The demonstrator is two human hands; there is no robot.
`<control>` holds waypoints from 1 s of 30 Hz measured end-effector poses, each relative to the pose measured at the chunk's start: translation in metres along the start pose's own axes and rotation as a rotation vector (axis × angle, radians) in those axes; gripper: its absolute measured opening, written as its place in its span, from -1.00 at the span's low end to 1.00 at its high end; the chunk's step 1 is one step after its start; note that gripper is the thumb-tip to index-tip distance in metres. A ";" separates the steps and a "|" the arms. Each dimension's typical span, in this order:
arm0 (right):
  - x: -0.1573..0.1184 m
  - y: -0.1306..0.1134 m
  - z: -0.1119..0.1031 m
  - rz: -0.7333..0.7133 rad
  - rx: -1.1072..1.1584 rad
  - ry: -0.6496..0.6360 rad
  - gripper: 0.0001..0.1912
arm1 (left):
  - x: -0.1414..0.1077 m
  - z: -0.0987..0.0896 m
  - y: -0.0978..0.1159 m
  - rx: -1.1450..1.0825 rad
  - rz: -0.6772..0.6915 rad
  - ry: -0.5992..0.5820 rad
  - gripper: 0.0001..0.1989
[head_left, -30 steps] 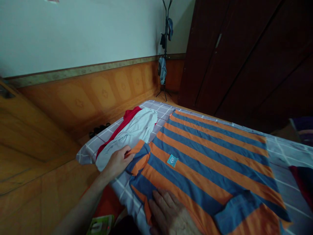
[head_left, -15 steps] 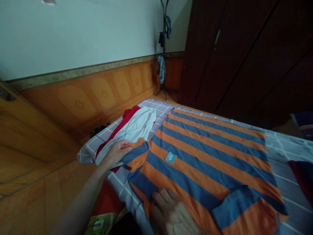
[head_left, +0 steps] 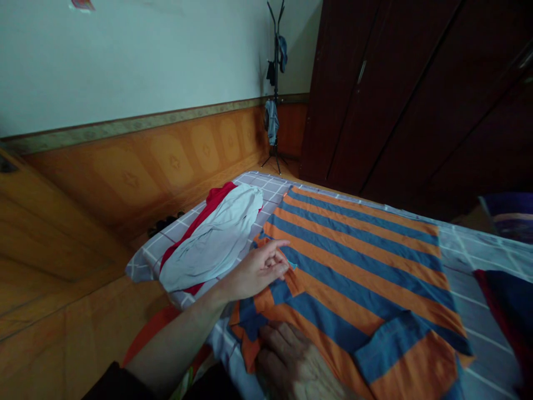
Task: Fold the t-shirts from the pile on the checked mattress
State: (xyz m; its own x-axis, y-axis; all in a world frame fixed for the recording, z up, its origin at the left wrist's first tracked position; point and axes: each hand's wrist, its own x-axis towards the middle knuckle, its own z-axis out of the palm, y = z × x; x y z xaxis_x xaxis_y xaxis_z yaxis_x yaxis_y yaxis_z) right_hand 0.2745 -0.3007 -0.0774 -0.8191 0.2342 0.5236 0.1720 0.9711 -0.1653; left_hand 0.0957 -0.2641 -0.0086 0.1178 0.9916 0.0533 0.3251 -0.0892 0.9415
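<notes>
My left hand [head_left: 258,272] lies on the near left part of an orange and blue striped shirt [head_left: 366,266], its fingers curled on the folded-over side. That fold now covers most of the small teal chest badge [head_left: 293,265]. My right hand [head_left: 287,361] rests flat on the shirt's near edge, holding nothing. A short folded sleeve [head_left: 389,344] lies at the lower right of the shirt. Left of my left hand, a white garment [head_left: 212,239] sits on a red garment [head_left: 216,200].
The shirt lies on a bed with a grey checked sheet [head_left: 478,272]. A dark cloth [head_left: 508,311] lies at the bed's right edge. Dark wardrobe doors [head_left: 395,100] and a coat stand with hanging clothes [head_left: 275,83] stand beyond. Shoes [head_left: 164,225] sit against the wooden wall panelling [head_left: 166,161].
My left hand has moved right, from the shirt's left edge onto its middle, and the shirt's left side is now folded inward over the badge. My right hand has barely moved.
</notes>
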 end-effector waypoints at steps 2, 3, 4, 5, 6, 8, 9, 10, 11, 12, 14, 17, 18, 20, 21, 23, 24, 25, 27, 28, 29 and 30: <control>0.000 0.002 -0.008 0.036 0.056 -0.001 -0.85 | -0.005 -0.004 0.000 0.007 0.022 0.077 -0.56; 0.001 0.004 -0.012 0.061 0.071 -0.008 -0.84 | -0.010 -0.008 -0.001 0.057 0.014 0.129 -0.61; 0.001 0.005 -0.016 0.081 0.066 -0.021 -0.82 | -0.015 -0.013 -0.001 0.129 -0.008 0.164 -0.67; 0.002 0.007 -0.019 0.095 0.050 -0.033 -0.78 | -0.021 -0.018 -0.001 0.215 -0.041 0.168 -0.73; 0.002 0.010 -0.022 0.104 0.026 -0.032 -0.74 | -0.028 -0.022 -0.002 0.305 -0.076 0.141 -0.79; 0.002 0.016 -0.023 0.123 -0.038 -0.002 -0.68 | -0.042 -0.026 -0.004 0.484 -0.130 0.014 -0.88; 0.002 0.020 -0.023 0.141 -0.076 0.019 -0.67 | -0.049 -0.026 -0.006 0.564 -0.144 -0.058 -0.92; 0.002 0.024 -0.022 0.170 -0.110 0.049 -0.67 | -0.056 -0.025 -0.008 0.635 -0.150 -0.117 -0.91; 0.002 0.029 -0.021 0.207 -0.133 0.064 -0.69 | -0.062 -0.024 -0.010 0.693 -0.150 -0.158 -0.87; 0.003 0.034 -0.019 0.242 -0.144 0.065 -0.70 | -0.067 -0.022 -0.011 0.737 -0.147 -0.181 -0.83; 0.004 0.044 -0.016 0.291 -0.135 0.043 -0.72 | -0.074 -0.017 -0.014 0.790 -0.145 -0.192 -0.82; 0.007 0.059 -0.013 0.314 -0.120 0.009 -0.72 | -0.077 -0.014 -0.017 0.810 -0.111 -0.207 -0.90; 0.008 0.062 -0.012 0.315 -0.123 0.010 -0.73 | -0.077 -0.013 -0.018 0.811 -0.094 -0.215 -0.88; 0.009 0.067 -0.010 0.316 -0.132 0.012 -0.73 | -0.074 -0.014 -0.018 0.807 -0.066 -0.242 -0.82; 0.009 0.068 -0.010 0.314 -0.134 0.011 -0.73 | -0.072 -0.015 -0.018 0.806 -0.060 -0.258 -0.82; 0.010 0.068 -0.012 0.306 -0.135 0.034 -0.73 | -0.068 -0.018 -0.016 0.799 -0.059 -0.288 -0.86; 0.010 0.068 -0.014 0.296 -0.127 0.063 -0.73 | -0.066 -0.020 -0.015 0.788 -0.063 -0.301 -0.90; 0.010 0.067 -0.016 0.287 -0.118 0.100 -0.74 | -0.064 -0.022 -0.013 0.771 -0.069 -0.311 -0.94; 0.010 0.064 -0.020 0.270 -0.110 0.162 -0.77 | -0.058 -0.028 -0.008 0.746 -0.080 -0.304 -0.93; 0.009 0.063 -0.021 0.264 -0.113 0.169 -0.78 | -0.055 -0.032 -0.006 0.745 -0.082 -0.279 -0.90; 0.009 0.062 -0.021 0.263 -0.120 0.159 -0.78 | -0.050 -0.036 -0.004 0.754 -0.081 -0.239 -0.89; 0.008 0.061 -0.021 0.265 -0.129 0.139 -0.78 | -0.044 -0.040 -0.002 0.771 -0.076 -0.186 -0.88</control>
State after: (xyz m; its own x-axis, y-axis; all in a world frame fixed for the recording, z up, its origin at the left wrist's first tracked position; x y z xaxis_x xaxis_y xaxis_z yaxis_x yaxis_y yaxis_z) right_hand 0.2897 -0.2386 -0.0657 -0.6557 0.4751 0.5868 0.4443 0.8712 -0.2089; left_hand 0.0526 -0.3043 0.0002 0.2014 0.9718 -0.1224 0.8882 -0.1285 0.4412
